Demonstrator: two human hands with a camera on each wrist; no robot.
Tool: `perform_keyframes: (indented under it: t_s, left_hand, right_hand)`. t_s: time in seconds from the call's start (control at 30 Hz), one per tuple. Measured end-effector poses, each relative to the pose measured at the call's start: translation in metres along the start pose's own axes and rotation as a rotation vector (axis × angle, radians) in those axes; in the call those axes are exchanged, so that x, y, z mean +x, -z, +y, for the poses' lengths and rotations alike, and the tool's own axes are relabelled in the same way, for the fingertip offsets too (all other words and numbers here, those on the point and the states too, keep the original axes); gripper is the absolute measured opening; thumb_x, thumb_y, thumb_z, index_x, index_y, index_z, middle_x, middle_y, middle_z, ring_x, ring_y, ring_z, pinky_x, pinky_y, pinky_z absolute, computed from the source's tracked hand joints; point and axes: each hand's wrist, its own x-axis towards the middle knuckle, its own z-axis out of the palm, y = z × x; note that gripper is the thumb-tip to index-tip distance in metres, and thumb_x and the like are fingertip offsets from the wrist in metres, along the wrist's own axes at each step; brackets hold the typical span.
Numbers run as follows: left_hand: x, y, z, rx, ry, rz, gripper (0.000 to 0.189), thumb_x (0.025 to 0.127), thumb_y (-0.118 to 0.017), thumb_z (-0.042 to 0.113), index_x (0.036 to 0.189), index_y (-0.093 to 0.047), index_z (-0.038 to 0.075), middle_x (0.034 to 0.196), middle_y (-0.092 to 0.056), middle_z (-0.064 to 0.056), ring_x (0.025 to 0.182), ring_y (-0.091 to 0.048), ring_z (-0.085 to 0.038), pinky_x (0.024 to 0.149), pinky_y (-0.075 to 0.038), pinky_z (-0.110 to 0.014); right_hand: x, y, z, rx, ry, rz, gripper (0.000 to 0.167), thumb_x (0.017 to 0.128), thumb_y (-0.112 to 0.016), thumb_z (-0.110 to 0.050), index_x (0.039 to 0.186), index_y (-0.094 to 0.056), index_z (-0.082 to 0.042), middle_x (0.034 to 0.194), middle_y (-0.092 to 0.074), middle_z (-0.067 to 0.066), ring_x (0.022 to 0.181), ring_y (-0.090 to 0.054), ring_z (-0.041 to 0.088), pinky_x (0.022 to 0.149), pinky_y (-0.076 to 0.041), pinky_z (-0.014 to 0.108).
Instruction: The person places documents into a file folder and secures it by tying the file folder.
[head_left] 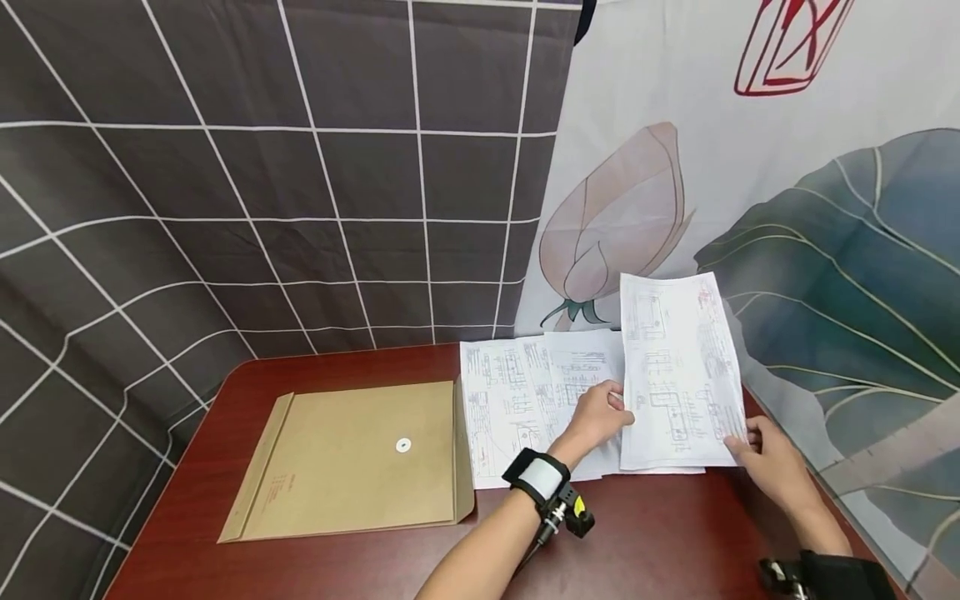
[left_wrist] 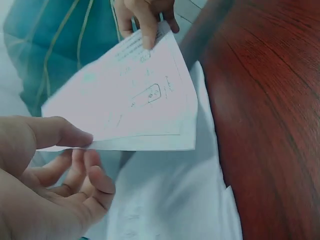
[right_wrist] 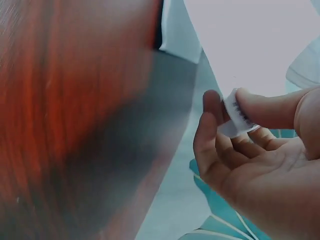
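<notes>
Both hands hold a small stack of printed sheets (head_left: 678,375), raised and tilted above other papers at the table's right side. My left hand (head_left: 600,414) pinches its left edge; in the left wrist view the thumb (left_wrist: 75,135) lies on top and the other fingers curl beneath. At the lower right corner my right hand (head_left: 772,458) pinches the stack, and the right wrist view shows that corner (right_wrist: 237,117) bent between thumb and fingers. Under and left of the held stack, more printed sheets (head_left: 502,408) lie overlapping, covered in line drawings.
A brown paper document envelope (head_left: 352,467) with a white round button (head_left: 403,445) lies left of the papers, its flap side against them. The dark red wooden table (head_left: 637,533) meets a grey grid curtain (head_left: 360,183) and a flower-printed cloth (head_left: 660,83) behind.
</notes>
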Motion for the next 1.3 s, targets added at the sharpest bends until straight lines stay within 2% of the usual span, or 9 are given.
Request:
perform_keyframes:
  t_s: [0.23,0.37,0.5,0.7,0.8,0.87,0.97,1.07,1.3]
  left_hand:
    - [-0.013,0.027,0.012,-0.021,-0.103,-0.049,0.01,0.082,-0.067,0.007,0.092,-0.067,0.007,0.071,-0.058,0.007,0.056,-0.06,-0.009,0.051,-0.04,-0.019]
    - [-0.019,0.043,0.014,-0.023,-0.141,-0.079,0.004,0.084,-0.065,0.008,0.081,-0.063,0.009,0.068,-0.06,0.006,0.054,-0.061,-0.009,0.048,-0.037,-0.019]
    - [-0.026,0.058,0.015,-0.027,-0.169,-0.118,0.009,0.086,-0.065,0.009,0.078,-0.062,0.009,0.067,-0.062,0.004,0.053,-0.06,-0.007,0.046,-0.038,-0.019]
    - [-0.036,0.074,0.014,-0.053,-0.179,-0.155,0.013,0.087,-0.067,0.012,0.077,-0.06,0.009,0.066,-0.066,-0.004,0.052,-0.058,-0.007,0.047,-0.043,-0.019]
    - [-0.04,0.081,0.008,-0.078,-0.176,-0.171,0.012,0.088,-0.068,0.016,0.081,-0.06,0.009,0.067,-0.067,-0.004,0.052,-0.058,-0.01,0.047,-0.045,-0.021]
    - [-0.042,0.088,0.003,-0.106,-0.17,-0.166,0.016,0.087,-0.07,0.02,0.093,-0.061,0.008,0.071,-0.068,-0.002,0.054,-0.06,-0.012,0.048,-0.045,-0.023]
    - [-0.044,0.101,-0.006,-0.153,-0.166,-0.121,0.04,0.087,-0.07,0.026,0.118,-0.054,0.006,0.081,-0.068,-0.001,0.057,-0.061,-0.015,0.05,-0.046,-0.025]
    - [-0.043,0.118,-0.013,-0.199,-0.176,-0.031,0.057,0.09,-0.067,0.029,0.133,-0.042,0.003,0.088,-0.067,-0.006,0.057,-0.06,-0.016,0.051,-0.045,-0.027]
    - [-0.034,0.166,-0.024,-0.38,-0.233,0.223,0.028,0.095,-0.06,0.018,0.114,-0.051,0.0,0.081,-0.064,-0.023,0.052,-0.056,-0.017,0.045,-0.04,-0.024]
  right_hand:
    - [0.004,0.01,-0.009,0.173,-0.045,-0.044,0.057,0.094,-0.061,-0.021,0.122,-0.031,0.018,0.103,-0.052,0.029,0.07,-0.051,0.005,0.058,-0.046,0.019]
    - [0.008,0.015,-0.012,0.253,-0.085,-0.073,0.063,0.092,-0.065,-0.023,0.123,-0.028,0.017,0.1,-0.058,0.026,0.068,-0.059,0.009,0.06,-0.051,0.024]
    - [0.01,0.018,-0.013,0.381,-0.088,-0.073,0.054,0.093,-0.064,-0.025,0.12,-0.033,0.011,0.088,-0.065,0.007,0.065,-0.066,0.018,0.061,-0.053,0.024]
    - [0.014,0.02,-0.018,0.652,0.032,-0.052,0.024,0.096,-0.057,-0.014,0.116,-0.048,-0.006,0.089,-0.068,-0.007,0.065,-0.067,0.029,0.059,-0.054,0.027]
    - [0.017,0.023,-0.025,0.644,0.059,-0.026,0.022,0.096,-0.057,-0.014,0.117,-0.053,-0.009,0.09,-0.068,-0.006,0.06,-0.065,0.028,0.059,-0.053,0.024]
    - [0.018,0.025,-0.03,0.609,0.071,-0.017,0.023,0.096,-0.057,-0.015,0.118,-0.054,-0.007,0.089,-0.067,-0.004,0.058,-0.065,0.028,0.059,-0.052,0.022]
    - [0.019,0.027,-0.039,0.524,0.108,-0.008,0.025,0.096,-0.057,-0.014,0.118,-0.054,-0.003,0.087,-0.067,-0.002,0.056,-0.064,0.028,0.06,-0.051,0.021]
    - [0.02,0.027,-0.046,0.446,0.154,-0.014,0.029,0.096,-0.057,-0.013,0.12,-0.053,0.002,0.087,-0.067,0.0,0.056,-0.064,0.027,0.062,-0.051,0.02]
    - [0.026,0.028,-0.053,0.457,0.18,-0.123,0.03,0.097,-0.055,-0.014,0.121,-0.052,0.002,0.085,-0.068,0.01,0.056,-0.061,0.028,0.059,-0.05,0.028]
